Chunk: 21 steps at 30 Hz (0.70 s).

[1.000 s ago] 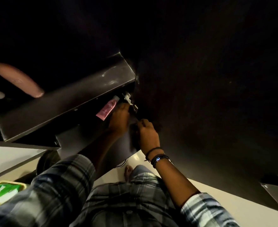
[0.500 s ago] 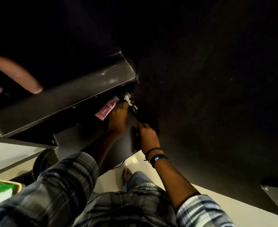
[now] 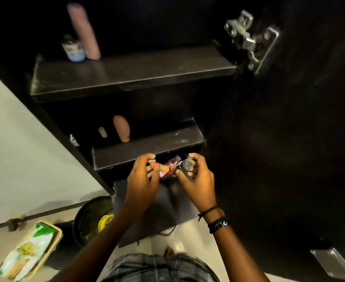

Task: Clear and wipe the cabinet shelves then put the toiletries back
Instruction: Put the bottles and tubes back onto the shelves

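The dark cabinet stands open in front of me. My left hand [image 3: 143,180] pinches a small orange-tipped item [image 3: 161,168] at the front of the lowest shelf [image 3: 167,202]. My right hand [image 3: 197,177] grips a small shiny metal item [image 3: 185,165] right beside it. A pink tube [image 3: 172,162] lies just behind both hands. On the middle shelf [image 3: 147,148] stand a pink bottle [image 3: 121,128] and a small white item [image 3: 102,132]. The top shelf [image 3: 137,74] carries a tall pink bottle [image 3: 84,31] and a small jar [image 3: 73,50].
The open cabinet door [image 3: 289,139] fills the right side, with a metal hinge [image 3: 249,39] near its top. On the floor at the left sit a dark bucket [image 3: 91,218] and a tray [image 3: 58,235] holding a green-and-white packet [image 3: 29,253]. A pale wall runs along the left.
Both hands have drawn back from the rear corner of the lowest shelf, now with small items in them. My view has swung, showing the upper shelves and the hinge.
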Tool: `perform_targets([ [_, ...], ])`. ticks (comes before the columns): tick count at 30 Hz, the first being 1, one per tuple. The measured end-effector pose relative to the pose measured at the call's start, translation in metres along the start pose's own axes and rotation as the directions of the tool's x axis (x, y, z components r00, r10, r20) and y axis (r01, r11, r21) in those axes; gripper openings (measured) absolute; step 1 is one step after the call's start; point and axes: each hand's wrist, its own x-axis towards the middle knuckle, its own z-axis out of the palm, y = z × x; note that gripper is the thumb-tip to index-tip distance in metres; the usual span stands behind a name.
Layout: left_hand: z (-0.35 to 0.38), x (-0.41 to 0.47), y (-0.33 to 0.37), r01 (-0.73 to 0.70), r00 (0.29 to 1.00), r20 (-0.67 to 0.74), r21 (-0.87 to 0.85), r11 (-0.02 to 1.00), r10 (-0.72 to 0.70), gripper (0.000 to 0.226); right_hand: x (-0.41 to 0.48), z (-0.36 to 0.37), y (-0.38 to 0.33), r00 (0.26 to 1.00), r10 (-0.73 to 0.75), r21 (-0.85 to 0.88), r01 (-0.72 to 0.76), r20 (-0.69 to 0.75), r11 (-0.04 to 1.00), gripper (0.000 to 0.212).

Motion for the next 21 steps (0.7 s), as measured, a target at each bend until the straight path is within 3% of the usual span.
perform_targets([
  [7,-0.079,0.006,0.082,-0.139,0.973,-0.202,-0.117,0.983,0.114,0.034,0.006,-0.003,-0.110,0.957,-0.279,0.254,0.290,-0.077,0.923,0.044],
  [14,-0.124,0.029,0.170,-0.418,0.856,-0.321,0.032,0.908,0.406,0.038,0.022,-0.041,-0.203,0.873,-0.456,0.421,0.484,-0.172,0.767,0.041],
  [21,-0.138,0.077,0.205,-0.443,0.809,-0.336,0.192,0.876,0.483,0.039,0.063,-0.052,-0.249,0.824,-0.542,0.395,0.558,-0.162,0.730,0.040],
])
